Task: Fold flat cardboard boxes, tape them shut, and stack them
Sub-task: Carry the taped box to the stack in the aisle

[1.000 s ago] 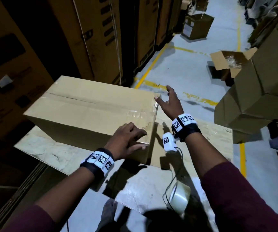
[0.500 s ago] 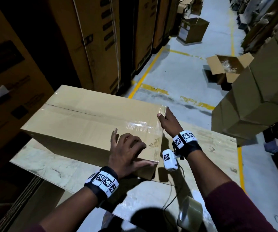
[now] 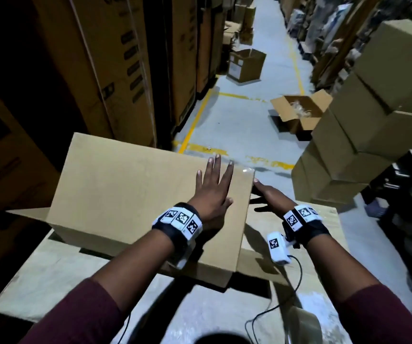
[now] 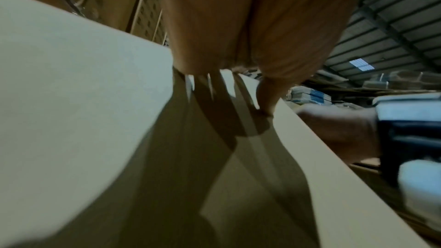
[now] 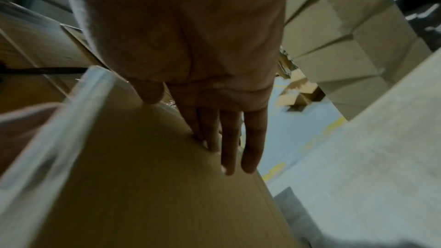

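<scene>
While the left hand (image 3: 212,192) lies spread on the box (image 3: 135,194), the flat right hand (image 3: 269,197) steadies its taped end at the table's (image 3: 38,281) far edge; untaped flaps likely follow.

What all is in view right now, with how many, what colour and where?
cardboard box: one, tan, tipped on the work table, both hands on it
work table: one, pale worn board top, under the box
tape roll: one, clear, near right table edge
stacked boxes: several, tan, piled at right
open boxes: two, brown, on the aisle floor ahead
tall cartons: a row, brown, along the left
floor lines: yellow, on the grey floor
wrist bands: two, black with white markers, one on each wrist
left hand: flat, fingers spread, on the box's upper face
right hand: flat, fingers straight, against the box's right end
</scene>
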